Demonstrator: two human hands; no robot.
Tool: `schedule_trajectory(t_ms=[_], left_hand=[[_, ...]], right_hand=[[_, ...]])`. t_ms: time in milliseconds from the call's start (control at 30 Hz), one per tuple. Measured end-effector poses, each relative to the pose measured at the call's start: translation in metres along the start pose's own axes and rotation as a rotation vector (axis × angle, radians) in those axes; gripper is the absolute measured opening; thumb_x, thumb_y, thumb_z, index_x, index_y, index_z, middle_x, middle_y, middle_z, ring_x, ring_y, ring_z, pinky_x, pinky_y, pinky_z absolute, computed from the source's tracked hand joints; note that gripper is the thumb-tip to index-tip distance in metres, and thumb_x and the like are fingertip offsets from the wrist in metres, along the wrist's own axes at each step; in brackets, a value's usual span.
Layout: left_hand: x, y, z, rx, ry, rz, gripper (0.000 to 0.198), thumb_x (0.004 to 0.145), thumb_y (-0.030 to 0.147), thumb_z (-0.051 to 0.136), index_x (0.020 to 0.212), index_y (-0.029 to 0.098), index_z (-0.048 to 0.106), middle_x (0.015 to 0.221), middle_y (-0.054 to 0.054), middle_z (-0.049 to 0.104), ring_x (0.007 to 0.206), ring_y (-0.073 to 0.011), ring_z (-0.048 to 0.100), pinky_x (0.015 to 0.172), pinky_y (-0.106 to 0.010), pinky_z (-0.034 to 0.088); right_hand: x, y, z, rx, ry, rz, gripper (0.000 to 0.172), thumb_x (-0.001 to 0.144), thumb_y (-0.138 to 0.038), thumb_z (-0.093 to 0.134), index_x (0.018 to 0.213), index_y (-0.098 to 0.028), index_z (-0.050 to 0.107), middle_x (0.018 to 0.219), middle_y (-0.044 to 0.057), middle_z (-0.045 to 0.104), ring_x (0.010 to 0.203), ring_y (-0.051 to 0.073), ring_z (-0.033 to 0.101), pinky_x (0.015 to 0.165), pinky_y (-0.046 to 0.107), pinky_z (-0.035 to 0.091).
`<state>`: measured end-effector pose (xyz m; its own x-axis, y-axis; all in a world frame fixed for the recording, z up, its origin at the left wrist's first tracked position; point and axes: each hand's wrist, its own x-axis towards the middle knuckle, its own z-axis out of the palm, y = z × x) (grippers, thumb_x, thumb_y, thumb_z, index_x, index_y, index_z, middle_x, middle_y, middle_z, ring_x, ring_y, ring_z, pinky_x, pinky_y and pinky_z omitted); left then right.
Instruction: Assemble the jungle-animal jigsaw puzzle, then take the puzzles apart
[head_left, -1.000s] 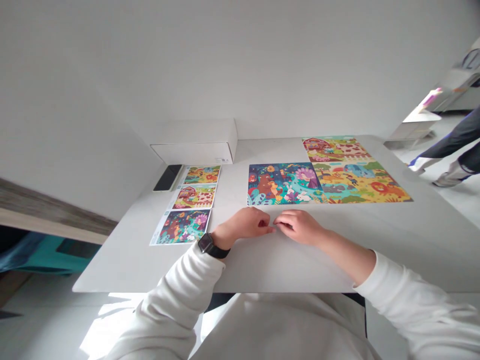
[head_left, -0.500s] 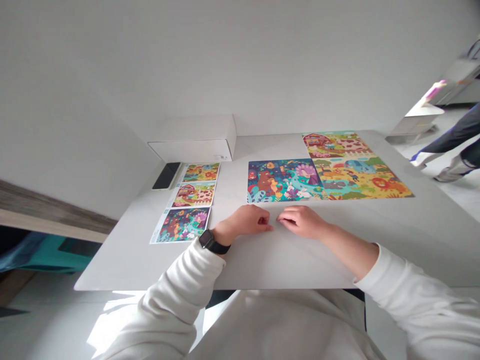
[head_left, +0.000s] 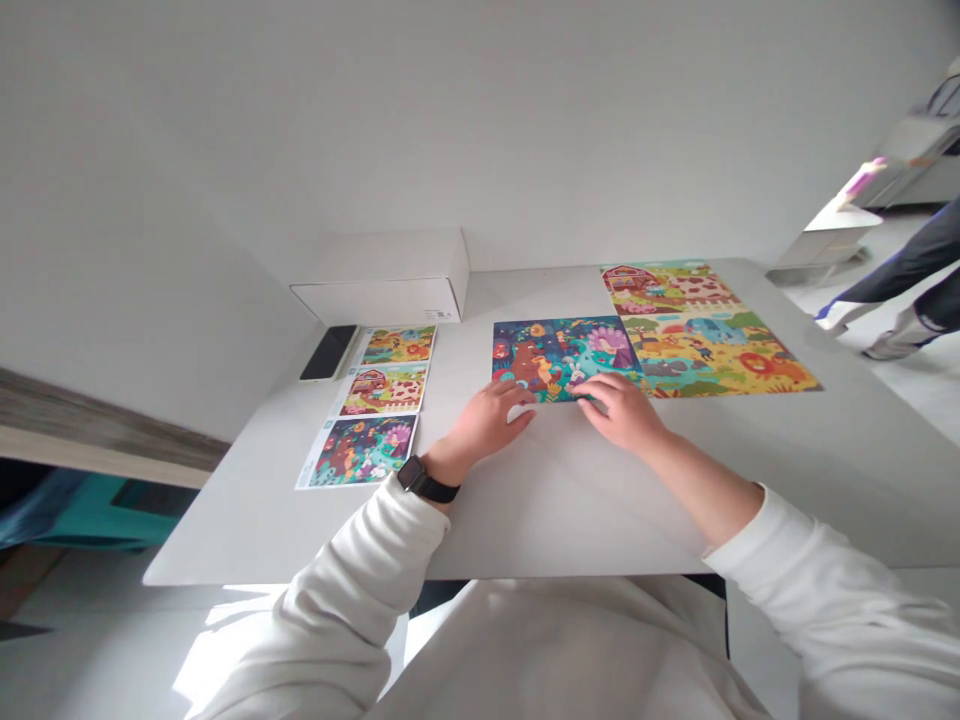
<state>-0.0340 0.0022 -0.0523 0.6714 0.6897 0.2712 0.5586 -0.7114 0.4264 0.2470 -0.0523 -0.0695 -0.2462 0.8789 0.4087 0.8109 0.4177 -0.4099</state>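
A dark blue forest-animal puzzle point(head_left: 559, 350) lies flat on the white table. My left hand point(head_left: 487, 418) is open, with its fingertips on or just over the puzzle's lower left edge. At the lower right part of that puzzle is my right hand point(head_left: 622, 408), fingers stretched forward and thumb apart, holding nothing. Against the forest puzzle's right side lies a yellow safari puzzle point(head_left: 720, 355). A farm puzzle point(head_left: 671, 288) with a red barn touches the safari one from behind. My fingers cover part of the forest puzzle's front edge.
Three small picture cards, a safari card point(head_left: 397, 345), a farm card point(head_left: 382, 390) and a forest card point(head_left: 365, 450), lie at the left. Beside them is a black phone point(head_left: 328, 353). Behind stands a white box point(head_left: 379, 300) near the wall. A person's legs point(head_left: 892, 270) show at far right.
Both hands have moved forward from the bare table to the forest puzzle's front edge. Their curled fingers have opened out. The puzzles and cards lie as before.
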Motion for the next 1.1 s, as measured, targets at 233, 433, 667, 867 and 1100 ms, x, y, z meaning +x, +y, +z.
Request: schedule_trajectory(t_ms=[233, 433, 667, 867, 1100], left_hand=[[0.005, -0.017, 0.014, 0.14, -0.037, -0.072, 0.049, 0.103, 0.037, 0.062, 0.151, 0.026, 0.063, 0.164, -0.012, 0.054, 0.15, -0.0331, 0.052, 0.128, -0.056, 0.038], [0.006, -0.021, 0.019, 0.193, -0.135, -0.161, 0.051, 0.108, 0.042, 0.054, 0.158, 0.028, 0.057, 0.172, -0.013, 0.046, 0.159, -0.0358, 0.042, 0.131, -0.068, 0.028], [-0.013, -0.018, -0.013, 0.255, -0.09, -0.151, 0.035, 0.104, 0.048, 0.06, 0.131, 0.033, 0.077, 0.135, -0.008, 0.077, 0.122, -0.0318, 0.071, 0.112, -0.05, 0.052], [-0.015, -0.019, -0.024, 0.293, -0.002, -0.289, 0.04, 0.102, 0.047, 0.062, 0.137, 0.031, 0.075, 0.122, -0.012, 0.076, 0.114, -0.0356, 0.07, 0.103, -0.05, 0.056], [-0.014, -0.015, -0.002, 0.229, -0.086, -0.219, 0.059, 0.097, 0.056, 0.071, 0.15, 0.031, 0.063, 0.166, -0.013, 0.051, 0.151, -0.0446, 0.046, 0.12, -0.065, 0.043]], right_hand=[[0.009, 0.041, -0.002, -0.24, -0.054, 0.212, 0.046, 0.102, -0.036, 0.059, 0.143, -0.019, 0.07, 0.145, 0.017, 0.067, 0.138, 0.035, 0.06, 0.121, 0.05, 0.047], [0.011, 0.038, 0.0, -0.338, -0.135, 0.24, 0.043, 0.104, -0.043, 0.06, 0.14, -0.024, 0.074, 0.15, 0.015, 0.066, 0.137, 0.038, 0.061, 0.124, 0.057, 0.04], [0.0, 0.011, -0.007, -0.268, -0.17, 0.134, 0.036, 0.1, -0.052, 0.068, 0.125, -0.03, 0.082, 0.135, 0.011, 0.076, 0.126, 0.034, 0.067, 0.114, 0.051, 0.049], [0.001, 0.011, -0.02, 0.168, -0.015, 0.248, 0.031, 0.103, -0.047, 0.06, 0.104, -0.027, 0.083, 0.11, 0.008, 0.081, 0.105, 0.027, 0.075, 0.099, 0.042, 0.059], [0.009, 0.056, -0.039, 0.809, 0.077, 0.824, 0.033, 0.1, -0.053, 0.057, 0.119, -0.028, 0.069, 0.137, 0.013, 0.074, 0.12, 0.031, 0.073, 0.092, 0.053, 0.067]])
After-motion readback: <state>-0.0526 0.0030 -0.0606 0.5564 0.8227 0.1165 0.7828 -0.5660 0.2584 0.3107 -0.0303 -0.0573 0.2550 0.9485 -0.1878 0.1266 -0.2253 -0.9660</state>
